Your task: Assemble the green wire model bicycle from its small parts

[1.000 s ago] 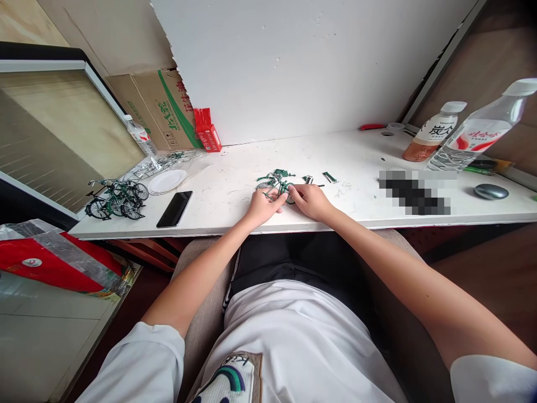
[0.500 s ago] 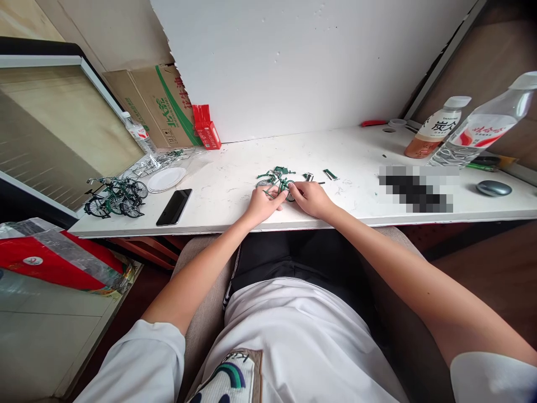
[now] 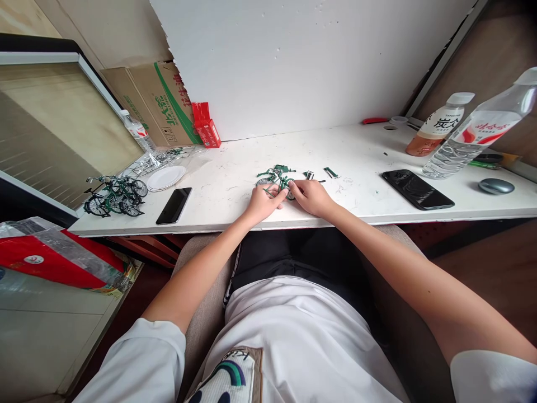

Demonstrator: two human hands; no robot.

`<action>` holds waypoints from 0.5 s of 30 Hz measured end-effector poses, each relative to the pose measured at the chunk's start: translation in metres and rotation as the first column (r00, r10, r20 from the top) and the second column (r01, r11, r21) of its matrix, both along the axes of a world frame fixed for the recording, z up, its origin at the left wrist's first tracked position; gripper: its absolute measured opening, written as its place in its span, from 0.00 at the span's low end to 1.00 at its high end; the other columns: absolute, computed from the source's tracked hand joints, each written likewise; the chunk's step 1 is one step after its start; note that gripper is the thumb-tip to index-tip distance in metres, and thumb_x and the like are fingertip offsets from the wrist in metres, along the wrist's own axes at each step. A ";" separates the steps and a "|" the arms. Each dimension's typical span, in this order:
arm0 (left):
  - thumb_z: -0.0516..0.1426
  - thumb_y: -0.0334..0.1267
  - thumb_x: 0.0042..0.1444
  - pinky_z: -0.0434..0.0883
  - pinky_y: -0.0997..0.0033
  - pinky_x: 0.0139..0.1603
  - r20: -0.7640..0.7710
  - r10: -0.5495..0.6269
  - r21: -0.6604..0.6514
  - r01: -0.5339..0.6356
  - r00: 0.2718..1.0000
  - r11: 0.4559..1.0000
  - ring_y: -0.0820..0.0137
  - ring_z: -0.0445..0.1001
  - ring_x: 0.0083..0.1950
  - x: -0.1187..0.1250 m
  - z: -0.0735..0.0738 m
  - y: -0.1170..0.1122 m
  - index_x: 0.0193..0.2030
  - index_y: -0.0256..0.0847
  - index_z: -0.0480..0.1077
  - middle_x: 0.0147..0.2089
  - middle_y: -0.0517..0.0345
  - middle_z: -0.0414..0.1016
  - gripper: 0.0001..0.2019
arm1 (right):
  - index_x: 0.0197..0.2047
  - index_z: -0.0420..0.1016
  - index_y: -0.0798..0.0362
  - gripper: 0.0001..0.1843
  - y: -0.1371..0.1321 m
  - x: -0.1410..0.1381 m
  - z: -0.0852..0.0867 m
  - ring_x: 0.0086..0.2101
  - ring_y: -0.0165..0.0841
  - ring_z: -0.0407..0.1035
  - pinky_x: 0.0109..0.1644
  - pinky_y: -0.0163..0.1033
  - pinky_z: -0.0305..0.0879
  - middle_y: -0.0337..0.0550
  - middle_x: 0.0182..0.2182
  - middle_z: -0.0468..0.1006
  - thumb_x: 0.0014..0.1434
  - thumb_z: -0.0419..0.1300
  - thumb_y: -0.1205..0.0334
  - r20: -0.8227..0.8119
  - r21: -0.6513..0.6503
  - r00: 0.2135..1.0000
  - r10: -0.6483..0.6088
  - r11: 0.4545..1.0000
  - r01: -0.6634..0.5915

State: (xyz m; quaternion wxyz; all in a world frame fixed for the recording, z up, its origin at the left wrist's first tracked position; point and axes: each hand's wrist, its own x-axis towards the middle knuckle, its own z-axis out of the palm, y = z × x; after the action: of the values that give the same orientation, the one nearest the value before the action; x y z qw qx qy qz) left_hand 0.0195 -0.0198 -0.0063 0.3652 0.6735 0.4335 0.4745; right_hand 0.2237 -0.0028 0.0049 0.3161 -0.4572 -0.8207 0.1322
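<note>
A small green model bicycle [image 3: 285, 184] with a dark spoked wheel is between my two hands near the front of the white table. My left hand [image 3: 263, 202] is closed around its lower left part, thumb pointing right. From the other side, my right hand [image 3: 311, 197] pinches the wheel at the right. Just behind lie more green parts [image 3: 282, 169], and to the right are a small dark-green and silver piece [image 3: 309, 175] and a thin green strip [image 3: 330, 172]. Fingers hide part of the bicycle. Several finished-looking model bicycles [image 3: 115, 196] stand clustered at the far left.
On the white table [image 3: 226, 190] are a phone [image 3: 174, 205] and white plates [image 3: 166, 178] at left, with a larger black phone [image 3: 418, 189], a mouse [image 3: 495, 186] and two bottles [image 3: 436, 124] at right. A red box [image 3: 206, 127] and a cardboard box [image 3: 155, 103] stand behind.
Both hands stay on the model bicycle in nearly the same pose. The camera view has shifted very slightly, and the black phone at right, blurred out before, now shows plainly.
</note>
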 end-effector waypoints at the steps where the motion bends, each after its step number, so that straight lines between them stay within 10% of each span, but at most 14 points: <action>1: 0.70 0.45 0.66 0.74 0.75 0.30 0.000 -0.001 0.002 0.001 1.000 1.000 0.68 0.85 0.29 0.000 0.000 0.000 0.31 0.40 0.73 0.33 0.56 0.84 0.17 | 0.29 0.59 0.48 0.28 0.000 0.000 0.000 0.25 0.35 0.58 0.35 0.43 0.50 0.42 0.22 0.68 0.80 0.45 0.44 -0.002 0.001 1.000 0.001 1.000 -0.001; 15: 0.70 0.48 0.66 0.74 0.75 0.30 0.007 -0.006 0.000 0.006 1.000 1.000 0.69 0.85 0.29 0.000 0.001 -0.001 0.30 0.40 0.72 0.32 0.56 0.84 0.19 | 0.28 0.58 0.48 0.29 0.000 0.000 0.000 0.25 0.35 0.57 0.35 0.44 0.50 0.42 0.22 0.68 0.80 0.44 0.42 0.000 -0.002 1.000 0.002 1.000 -0.002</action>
State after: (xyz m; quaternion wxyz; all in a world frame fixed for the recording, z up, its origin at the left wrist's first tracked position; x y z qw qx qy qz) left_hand 0.0194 -0.0206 -0.0048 0.3683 0.6728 0.4303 0.4759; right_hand 0.2236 -0.0032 0.0050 0.3154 -0.4567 -0.8211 0.1334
